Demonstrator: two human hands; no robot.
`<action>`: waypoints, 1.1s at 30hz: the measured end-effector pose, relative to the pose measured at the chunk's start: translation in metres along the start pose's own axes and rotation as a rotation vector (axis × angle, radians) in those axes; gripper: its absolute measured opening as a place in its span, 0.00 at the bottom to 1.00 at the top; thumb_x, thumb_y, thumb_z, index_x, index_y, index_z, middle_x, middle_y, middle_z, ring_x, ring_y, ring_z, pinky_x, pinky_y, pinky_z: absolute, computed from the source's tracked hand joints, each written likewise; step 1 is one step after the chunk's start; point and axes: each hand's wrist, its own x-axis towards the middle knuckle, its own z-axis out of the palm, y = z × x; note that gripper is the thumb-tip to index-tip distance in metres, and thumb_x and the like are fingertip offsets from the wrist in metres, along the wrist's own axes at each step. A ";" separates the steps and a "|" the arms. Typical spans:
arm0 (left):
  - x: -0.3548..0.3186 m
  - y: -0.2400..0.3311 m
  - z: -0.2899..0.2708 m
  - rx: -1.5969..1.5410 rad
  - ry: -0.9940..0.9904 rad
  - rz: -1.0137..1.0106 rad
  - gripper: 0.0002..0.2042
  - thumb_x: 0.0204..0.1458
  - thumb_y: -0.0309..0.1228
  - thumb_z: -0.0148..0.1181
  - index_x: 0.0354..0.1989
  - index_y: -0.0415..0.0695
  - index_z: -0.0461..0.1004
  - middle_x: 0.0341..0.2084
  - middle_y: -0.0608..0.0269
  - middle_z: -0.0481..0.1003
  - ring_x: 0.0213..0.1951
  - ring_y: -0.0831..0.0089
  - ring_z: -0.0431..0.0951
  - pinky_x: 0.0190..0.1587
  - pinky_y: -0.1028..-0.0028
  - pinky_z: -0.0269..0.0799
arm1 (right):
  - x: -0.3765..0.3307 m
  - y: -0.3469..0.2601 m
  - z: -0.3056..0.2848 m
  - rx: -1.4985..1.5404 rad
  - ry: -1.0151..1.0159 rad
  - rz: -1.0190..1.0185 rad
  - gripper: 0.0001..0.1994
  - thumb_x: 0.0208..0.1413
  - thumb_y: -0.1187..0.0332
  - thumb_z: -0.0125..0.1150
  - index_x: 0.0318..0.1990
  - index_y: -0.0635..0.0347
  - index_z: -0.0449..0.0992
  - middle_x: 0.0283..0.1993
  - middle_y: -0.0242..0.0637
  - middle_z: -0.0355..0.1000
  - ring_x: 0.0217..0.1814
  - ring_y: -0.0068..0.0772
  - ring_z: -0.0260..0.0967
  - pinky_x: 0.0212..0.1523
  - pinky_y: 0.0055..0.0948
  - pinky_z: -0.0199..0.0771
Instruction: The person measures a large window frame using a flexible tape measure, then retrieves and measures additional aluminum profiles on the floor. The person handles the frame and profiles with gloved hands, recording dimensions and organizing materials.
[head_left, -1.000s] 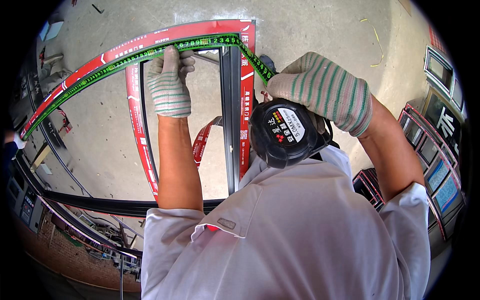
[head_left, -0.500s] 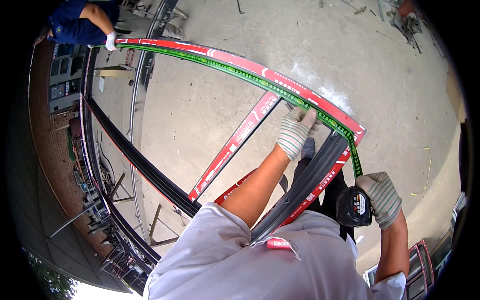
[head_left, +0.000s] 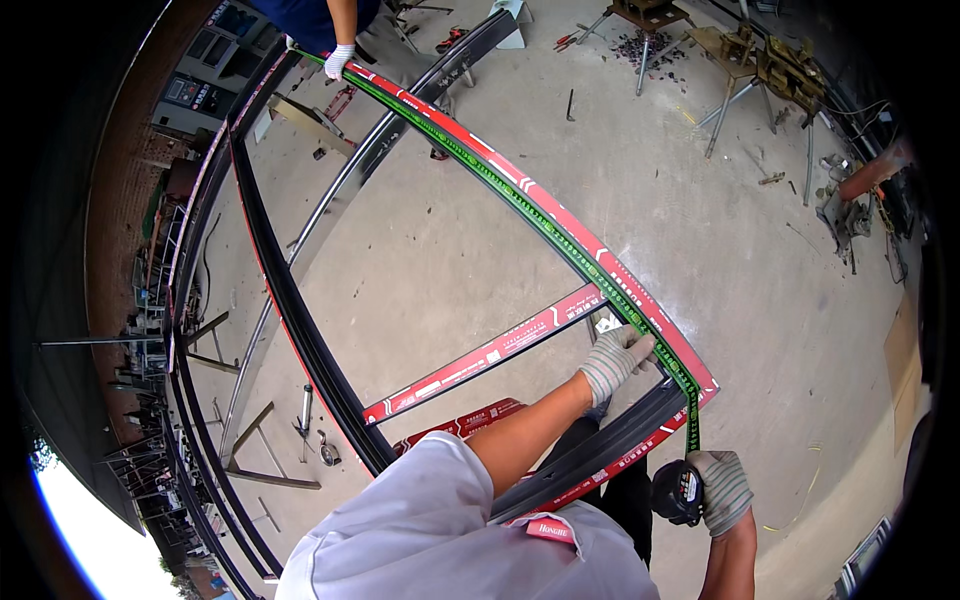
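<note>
A large metal frame (head_left: 578, 228) with dark profiles and red protective film lies in front of me. Along its right-hand bar runs the green blade (head_left: 545, 228) of a tape measure, bending down past the near corner. My left hand (head_left: 610, 366), in a striped knit glove, is closed around that bar near the corner, its thumb at the blade. Beyond the corner, my right hand (head_left: 724, 490), gloved alike, grips the tape's black case (head_left: 677, 492). A co-worker's gloved hand (head_left: 340, 60) rests on the bar's far end, by the blade.
A red-filmed crossbar (head_left: 480, 355) spans the frame. Dark metal rails (head_left: 440, 78) lie beneath its far side. Metal stands (head_left: 735, 65) are at the back right, and a grey control cabinet (head_left: 190, 90) is at the far left. A caulking gun (head_left: 304, 408) lies on the floor.
My view has swung, so the frame and both hands appear lower and the co-worker further right. My left hand still holds the bar, and my right the tape case.
</note>
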 end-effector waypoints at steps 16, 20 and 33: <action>0.014 -0.018 0.008 -0.128 -0.036 0.074 0.09 0.63 0.35 0.57 0.40 0.42 0.76 0.31 0.58 0.81 0.28 0.77 0.78 0.31 0.79 0.74 | 0.004 0.004 -0.014 -0.095 -0.030 0.074 0.19 0.53 0.56 0.63 0.30 0.68 0.79 0.17 0.42 0.72 0.11 0.32 0.69 0.09 0.27 0.68; 0.011 -0.016 0.007 -0.109 -0.053 0.078 0.09 0.63 0.36 0.57 0.42 0.43 0.76 0.32 0.59 0.81 0.29 0.77 0.78 0.32 0.79 0.74 | -0.001 0.000 -0.012 -0.085 -0.057 0.103 0.19 0.55 0.55 0.61 0.30 0.67 0.79 0.18 0.42 0.73 0.11 0.32 0.70 0.10 0.28 0.70; 0.009 -0.014 0.009 -0.131 -0.036 0.120 0.11 0.62 0.36 0.58 0.37 0.40 0.76 0.30 0.57 0.81 0.27 0.77 0.78 0.31 0.77 0.73 | -0.004 -0.003 -0.012 -0.084 -0.083 0.083 0.19 0.56 0.54 0.60 0.30 0.65 0.80 0.18 0.40 0.73 0.12 0.30 0.69 0.10 0.25 0.67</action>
